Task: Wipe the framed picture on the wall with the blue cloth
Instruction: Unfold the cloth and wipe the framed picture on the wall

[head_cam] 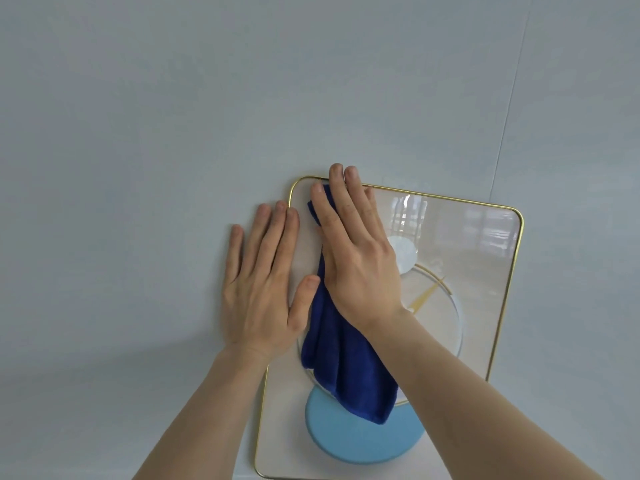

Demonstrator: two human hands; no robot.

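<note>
Cloth point(341, 351) under right hand point(356, 268) | picture point(478, 271) glare, seemingly unlabelled

One head-worn wide-angle view; it faces the pale wall point(173, 116) squarely and close, tilted slightly down; the gold-edged framed picture point(498, 306) fills the lower right; both forearms enter from below.

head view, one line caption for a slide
Right hand presses blue cloth on gold-framed picture; left hand flat at frame's left edge.
</note>
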